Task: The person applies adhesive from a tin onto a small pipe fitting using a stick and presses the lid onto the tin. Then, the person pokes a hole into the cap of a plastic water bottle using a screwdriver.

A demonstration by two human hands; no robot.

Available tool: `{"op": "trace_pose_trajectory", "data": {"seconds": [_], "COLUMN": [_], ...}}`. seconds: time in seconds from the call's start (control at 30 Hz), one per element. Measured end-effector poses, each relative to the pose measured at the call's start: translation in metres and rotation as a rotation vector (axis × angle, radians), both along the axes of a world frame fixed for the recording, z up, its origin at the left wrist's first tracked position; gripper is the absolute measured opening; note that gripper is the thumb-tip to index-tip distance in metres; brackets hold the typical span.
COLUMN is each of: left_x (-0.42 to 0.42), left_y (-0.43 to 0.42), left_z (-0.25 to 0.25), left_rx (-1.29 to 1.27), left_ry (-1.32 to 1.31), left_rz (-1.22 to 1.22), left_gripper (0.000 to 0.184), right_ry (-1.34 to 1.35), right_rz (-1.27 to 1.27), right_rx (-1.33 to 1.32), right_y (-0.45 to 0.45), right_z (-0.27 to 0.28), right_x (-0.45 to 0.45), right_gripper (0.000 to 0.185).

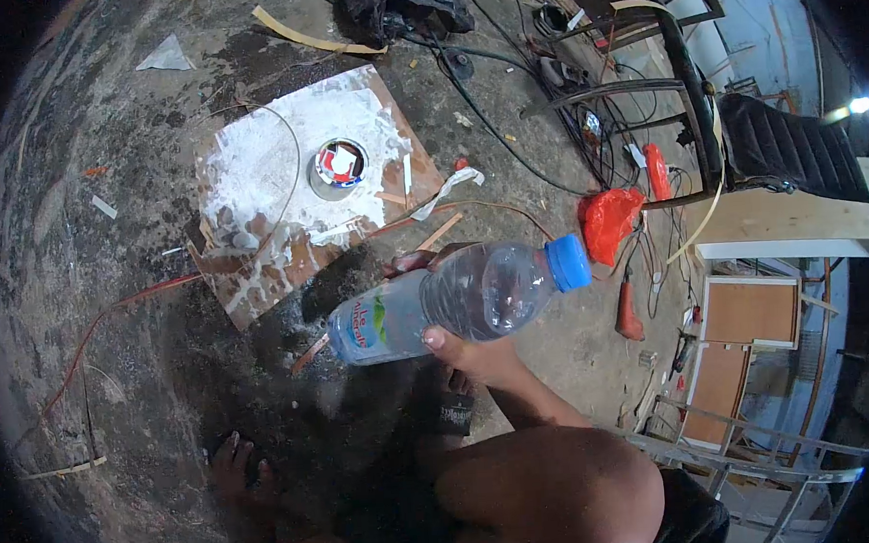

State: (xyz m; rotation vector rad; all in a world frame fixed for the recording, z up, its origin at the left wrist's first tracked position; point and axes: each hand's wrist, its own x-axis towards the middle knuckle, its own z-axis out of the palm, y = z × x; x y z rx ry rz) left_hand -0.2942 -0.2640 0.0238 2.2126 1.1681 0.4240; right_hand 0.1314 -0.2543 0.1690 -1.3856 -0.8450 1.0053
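Note:
My right hand (473,356) is closed around a clear plastic bottle (495,293) at the centre. Its thumb lies across the near side, and the fingers wrap behind to the far side. The bottle is tilted nearly sideways, its blue cap (568,263) on and pointing right, its printed label (366,326) toward the left. Just beyond the bottle is a board (271,142) covered with white splashes. An open round can (337,190) with a red, white and blue print stands on it. My left hand is out of view.
Cables (495,121) cross the floor near a black plastic bag (411,7). A red-orange bag (611,225) and an orange-handled tool (629,310) lie right of the bottle. Farther right are a black chair (792,149) and metal framing (759,461). My knee (583,480) is below.

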Motion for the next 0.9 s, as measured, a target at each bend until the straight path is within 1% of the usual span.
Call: {"op": "trace_pose_trajectory", "data": {"seconds": [0.07,0.1,0.13,0.2,0.3,0.4,0.5,0.6,0.7,0.8,0.9], "left_x": [-0.006,-0.009,-0.011,-0.014,-0.004,-0.008,-0.001,0.004,0.008,0.029,0.010], "left_y": [-0.003,-0.003,-0.002,0.000,0.009,0.004,0.006,0.000,0.008,0.012,0.007], "left_z": [-0.008,-0.011,-0.013,-0.017,0.010,-0.004,0.001,0.008,0.022,0.054,0.019], "left_rx": [-0.055,-0.038,-0.020,0.105,-0.015,0.026,0.001,0.025,-0.057,-0.147,-0.066], "left_ry": [0.018,0.029,0.040,0.066,0.137,0.073,-0.008,0.109,0.119,0.086,0.063], "left_rz": [0.004,-0.007,-0.018,-0.065,-0.087,-0.059,-0.021,0.010,-0.017,0.079,0.020], "left_gripper": [0.033,0.033,0.034,0.035,0.035,0.036,0.035,0.035,0.035,0.035,0.033], "right_ry": [-0.069,-0.105,-0.072,-0.007,0.090,0.016,-0.057,-0.029,-0.115,-0.269,-0.424], "right_rz": [0.013,0.019,0.029,0.047,-0.035,0.064,0.004,-0.031,0.058,0.096,0.156], "right_rx": [-0.060,-0.090,-0.060,0.001,0.075,-0.039,0.059,0.062,0.106,0.074,0.123], "right_y": [-0.006,-0.007,-0.004,0.006,0.012,0.008,0.006,0.006,0.010,0.009,0.015], "right_z": [-0.002,-0.002,0.002,0.013,0.019,0.024,0.018,0.019,0.022,0.023,0.024], "right_x": [0.004,0.005,0.004,-0.001,-0.011,-0.005,-0.006,-0.010,-0.007,-0.005,-0.001], "right_gripper": [0.065,0.066,0.067,0.068,0.061,0.067,0.061,0.061,0.061,0.063,0.065]}}
